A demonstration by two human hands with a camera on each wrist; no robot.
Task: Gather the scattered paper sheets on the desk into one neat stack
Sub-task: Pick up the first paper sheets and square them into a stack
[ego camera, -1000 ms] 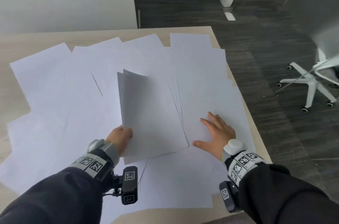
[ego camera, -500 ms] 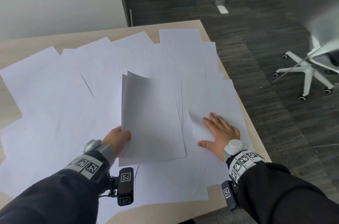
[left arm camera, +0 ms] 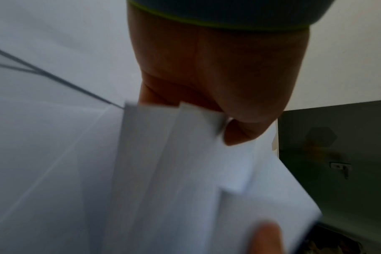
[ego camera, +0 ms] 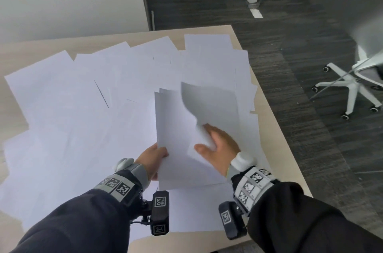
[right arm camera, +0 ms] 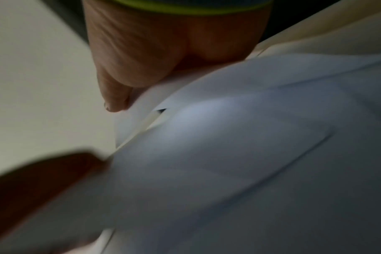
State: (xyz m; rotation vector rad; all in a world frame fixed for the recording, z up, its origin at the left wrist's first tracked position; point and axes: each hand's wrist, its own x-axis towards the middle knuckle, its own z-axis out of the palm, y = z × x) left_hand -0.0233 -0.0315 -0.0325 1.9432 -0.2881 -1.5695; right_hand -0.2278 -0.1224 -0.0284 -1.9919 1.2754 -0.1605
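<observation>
paper everywhere: loose sheets (ego camera: pixel 87 120) overlap across most of the desk (ego camera: pixel 275 128), from the far edge down to the near one. my left hand (ego camera: pixel 152 158) pinches the small stack (ego camera: pixel 176 134) by its near left corner, thumb on top, fingers underneath, holding it raised off the spread. my right hand (ego camera: pixel 219 144) holds a single sheet (ego camera: pixel 209 105) at its near edge, thumb over it and fingers curled beneath, and the sheet bows upward and flops as it comes over the stack. i judge this stuff light, limp and slick; a sheet held at one corner droops and slides off its neighbours, so i would take each one near the middle of a short edge and keep the stack clamped close to a corner where i can square it. both wrist views are blurred and dim, so the exact fingertip contact is hard to make out, and i cannot count the sheets in the stack or those buried in the overlap.
</observation>
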